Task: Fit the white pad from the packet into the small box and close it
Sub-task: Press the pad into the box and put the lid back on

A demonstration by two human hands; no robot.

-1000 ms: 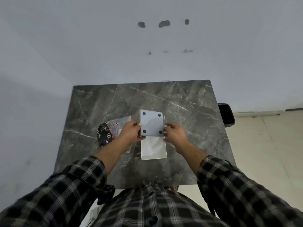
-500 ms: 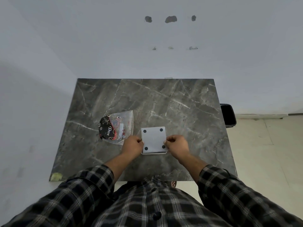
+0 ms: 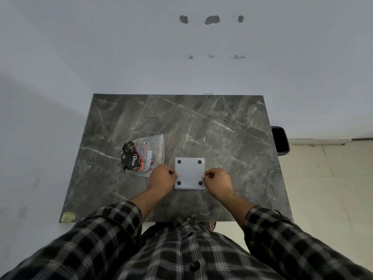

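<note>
Soft, dim, even light; faint glare on the marble table (image 3: 222,128) toward 12 o'clock; weak shadows beneath the hands; wide-angle bending at the edges; slight overall softness

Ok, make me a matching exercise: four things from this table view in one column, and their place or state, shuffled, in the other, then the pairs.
Things:
1. small box
2. packet
3. left hand
4. right hand

Place or state:
A. at the box's right edge
B. lid down, four black dots on top
C. at the box's left edge, over the packet's corner
D. clear plastic, lying left of the box on the table

Pairs: 1-B, 2-D, 3-C, 4-A
</note>
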